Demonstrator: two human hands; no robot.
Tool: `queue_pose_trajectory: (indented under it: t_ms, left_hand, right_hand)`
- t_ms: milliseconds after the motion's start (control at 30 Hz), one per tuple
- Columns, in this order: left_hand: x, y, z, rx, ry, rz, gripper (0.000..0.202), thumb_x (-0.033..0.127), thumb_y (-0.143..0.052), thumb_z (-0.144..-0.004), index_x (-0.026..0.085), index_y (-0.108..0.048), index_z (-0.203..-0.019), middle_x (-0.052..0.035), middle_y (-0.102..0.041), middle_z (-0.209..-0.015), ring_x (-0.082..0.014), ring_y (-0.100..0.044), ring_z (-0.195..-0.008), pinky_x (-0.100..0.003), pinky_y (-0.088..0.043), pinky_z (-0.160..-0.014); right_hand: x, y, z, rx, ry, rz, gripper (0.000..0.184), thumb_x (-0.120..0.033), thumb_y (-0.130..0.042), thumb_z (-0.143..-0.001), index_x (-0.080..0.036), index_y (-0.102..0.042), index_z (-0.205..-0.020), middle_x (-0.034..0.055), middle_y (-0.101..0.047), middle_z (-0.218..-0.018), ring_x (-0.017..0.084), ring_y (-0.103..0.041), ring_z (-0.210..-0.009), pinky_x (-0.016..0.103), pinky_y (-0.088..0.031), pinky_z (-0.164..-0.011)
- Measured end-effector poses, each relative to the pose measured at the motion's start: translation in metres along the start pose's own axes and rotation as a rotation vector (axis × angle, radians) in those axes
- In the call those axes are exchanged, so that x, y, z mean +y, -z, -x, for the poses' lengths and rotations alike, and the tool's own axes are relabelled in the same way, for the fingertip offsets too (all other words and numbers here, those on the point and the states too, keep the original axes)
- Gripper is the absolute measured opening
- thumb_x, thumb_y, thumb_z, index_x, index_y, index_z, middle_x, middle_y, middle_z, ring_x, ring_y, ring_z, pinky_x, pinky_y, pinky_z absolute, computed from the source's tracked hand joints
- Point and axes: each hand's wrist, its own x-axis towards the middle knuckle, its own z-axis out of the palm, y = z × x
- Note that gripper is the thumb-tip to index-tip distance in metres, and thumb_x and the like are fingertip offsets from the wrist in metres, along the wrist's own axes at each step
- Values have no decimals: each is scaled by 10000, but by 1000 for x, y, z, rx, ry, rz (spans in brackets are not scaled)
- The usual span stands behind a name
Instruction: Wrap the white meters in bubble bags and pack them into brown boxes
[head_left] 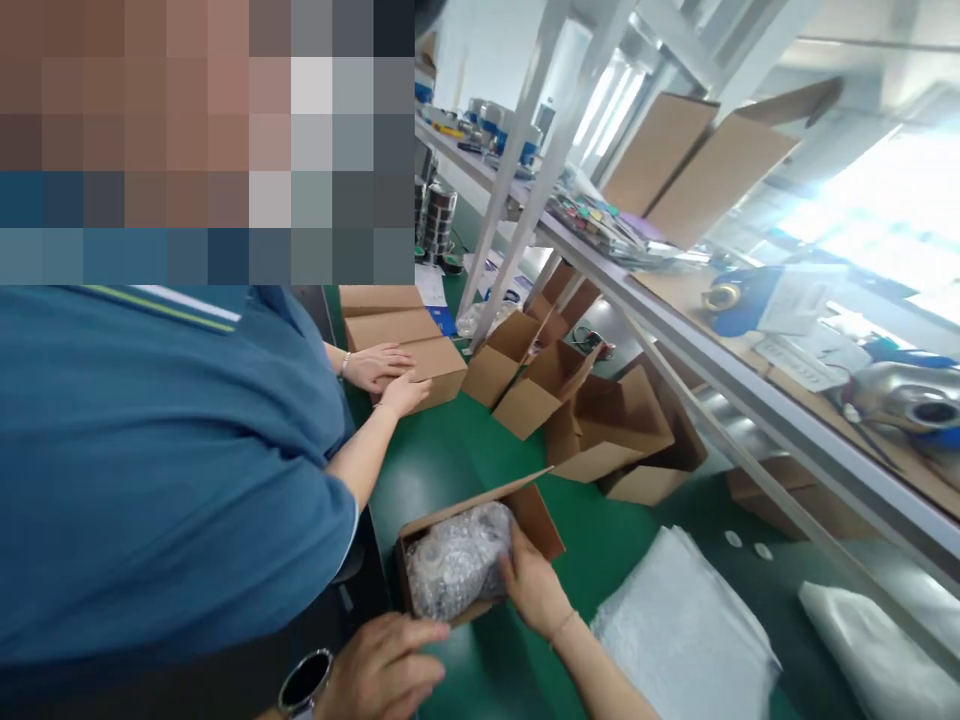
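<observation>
A bubble-wrapped package (457, 560) lies inside an open cardboard box (540, 515) on the green table. What is inside the wrap cannot be made out. My right hand (536, 585) is at the box's right end, its fingers curled against the package and partly hidden by it; the thumb is slightly blurred. Below the box's near left corner is my left hand (390, 665), with a watch on the wrist. Its fingers are apart and stretched toward the box's near edge, holding nothing.
A co-worker in a blue shirt (187, 450) stands on the left, both hands on a closed cardboard box (431, 365). Several open boxes (611, 430) line the back under a shelf (675, 310). Bubble-wrap sheets (686, 630) lie right of my right arm.
</observation>
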Motion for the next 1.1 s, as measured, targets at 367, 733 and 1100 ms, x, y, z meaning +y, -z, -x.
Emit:
queue_pose_trajectory:
  t_ms: [367,733,1100]
  left_hand:
    - [-25,-19,-43,-65,132,-236,442,318,-486,-866,288,-447,-1305,-65,-472,-1373,-245,-493,-1218,-353,-512,-908]
    - [6,-103,-288,-53,138,80,606,310,-439,-908,47,-189,-1393,-201,-348,-1425,-243,-346,-1320,-375,-336,-1071]
    - [37,-187,-326,-565,36,-237,452,468,-476,-841,72,-570,-1037,-182,-659,-911,-387,-623,-907,-504,-473,-782]
  right_hand:
    - [-74,14,-42,204,224,-169,522,-345,-558,-818,-197,-432,-1302,99,-337,-1448,249,-275,-1334,460,-226,-1093]
    - [96,-89,224,596,-403,-298,393,-367,-507,-854,-235,-528,-1223,120,-460,-1342,267,-430,-1246,470,-380,-1027]
    - [166,-125,411,976,-1424,233,814,-605,-431,-789,-55,-291,-1373,269,-290,-1402,417,-297,-1276,575,-295,-976]
